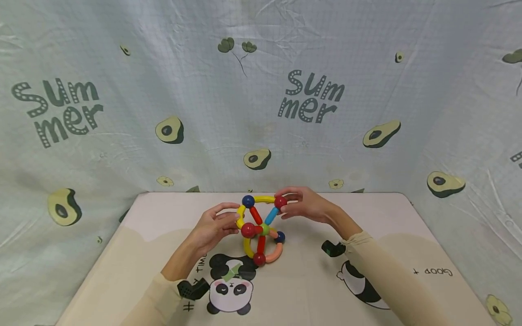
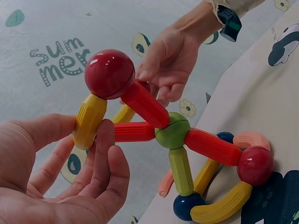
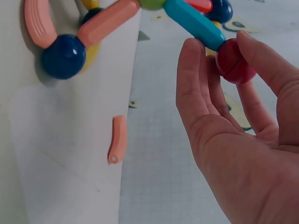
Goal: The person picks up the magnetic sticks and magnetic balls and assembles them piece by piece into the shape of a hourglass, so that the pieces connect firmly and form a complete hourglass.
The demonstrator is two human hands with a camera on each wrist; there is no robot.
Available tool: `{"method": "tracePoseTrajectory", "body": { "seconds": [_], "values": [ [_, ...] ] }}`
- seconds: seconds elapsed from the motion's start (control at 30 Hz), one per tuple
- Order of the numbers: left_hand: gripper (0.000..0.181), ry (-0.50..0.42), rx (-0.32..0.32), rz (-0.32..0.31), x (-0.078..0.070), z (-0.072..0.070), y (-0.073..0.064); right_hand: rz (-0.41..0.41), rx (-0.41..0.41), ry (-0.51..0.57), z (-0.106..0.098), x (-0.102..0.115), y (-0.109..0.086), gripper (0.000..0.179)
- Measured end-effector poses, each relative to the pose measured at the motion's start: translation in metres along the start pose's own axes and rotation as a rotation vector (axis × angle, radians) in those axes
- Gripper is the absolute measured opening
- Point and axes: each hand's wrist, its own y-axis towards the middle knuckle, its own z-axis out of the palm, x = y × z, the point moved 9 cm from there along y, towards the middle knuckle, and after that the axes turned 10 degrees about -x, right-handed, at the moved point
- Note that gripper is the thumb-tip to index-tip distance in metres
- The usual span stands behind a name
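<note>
A structure of magnetic building sticks and balls stands on the table, with a green ball (image 2: 172, 130) at its centre. My left hand (image 1: 209, 230) pinches a yellow curved stick (image 2: 88, 122), thumb on one side and fingers on the other, just below a red ball (image 2: 109, 73). On the far side, my right hand (image 1: 305, 204) holds another red ball (image 3: 236, 61) between thumb and fingers, at the end of a blue stick (image 3: 195, 23). A blue ball (image 1: 248, 201) joins the upper yellow sticks. The lower ring has yellow and pink curved sticks, a red ball (image 1: 259, 259) and blue balls.
A loose pink curved stick (image 3: 118, 139) lies near the table edge in the right wrist view. The table cover (image 1: 310, 290) has panda prints. A hanging cloth (image 1: 310, 154) with avocado prints rises behind the table.
</note>
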Motion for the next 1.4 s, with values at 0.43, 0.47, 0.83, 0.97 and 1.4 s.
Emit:
{"method": "tracePoseTrajectory", "body": {
  "seconds": [0.43,0.47,0.83,0.97,1.4],
  "values": [
    [0.043,-0.005,-0.024,-0.003,0.000,-0.002,0.000,-0.104,-0.022,-0.116,0.017,0.018,-0.023,0.045],
    [0.043,-0.008,-0.025,-0.004,0.000,-0.002,0.000,-0.111,-0.023,-0.115,0.018,0.019,-0.024,0.045],
    [0.043,-0.024,0.001,-0.001,-0.001,0.001,-0.001,-0.139,-0.018,-0.101,0.021,0.019,-0.028,0.047],
    [0.045,-0.020,0.018,0.003,-0.001,0.002,-0.002,-0.140,-0.020,-0.089,0.021,0.018,-0.029,0.048],
    [0.045,-0.038,0.038,0.002,0.001,0.004,-0.003,-0.160,-0.014,-0.080,0.020,0.014,-0.028,0.045]
  ]
}}
